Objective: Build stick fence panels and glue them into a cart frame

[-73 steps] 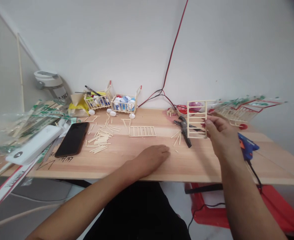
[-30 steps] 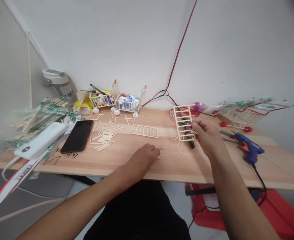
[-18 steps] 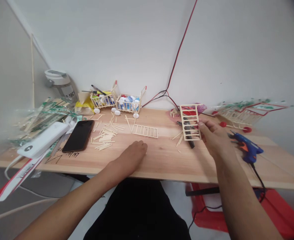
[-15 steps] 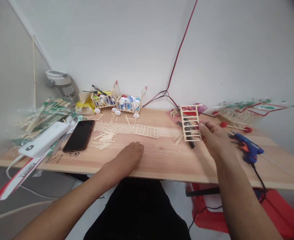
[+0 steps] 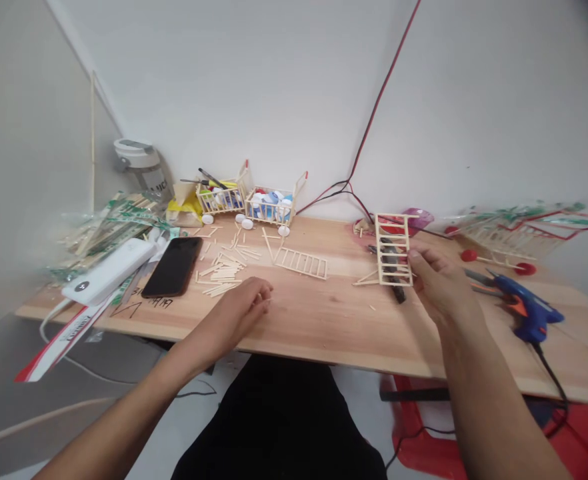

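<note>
Between the thumb and fingers of my right hand point(image 5: 441, 283), a small ladder-like stick frame point(image 5: 394, 250) is gripped by its right side. It stands upright above the table, with several crossbars. My left hand point(image 5: 241, 310) rests near the table's front edge, fingers loosely bent and a little apart, with nothing visible in them. A second stick frame point(image 5: 301, 262) lies flat beyond it. Left of that frame is a pile of short cut sticks point(image 5: 224, 270). Dark-handled pliers point(image 5: 398, 293) lie partly hidden behind the held frame.
Two miniature stick carts point(image 5: 271, 210) stand by the wall. A phone point(image 5: 173, 267), white power bank-like device point(image 5: 109, 270) and bagged sticks point(image 5: 109, 223) lie left. On the right are a blue glue gun point(image 5: 529, 303) with a cord and a larger red-wheeled stick cart point(image 5: 504, 240).
My left hand has shifted left, its fingers loosening from a tighter curl. My right hand still holds the stick frame, turned slightly. The view has swung a little left.
</note>
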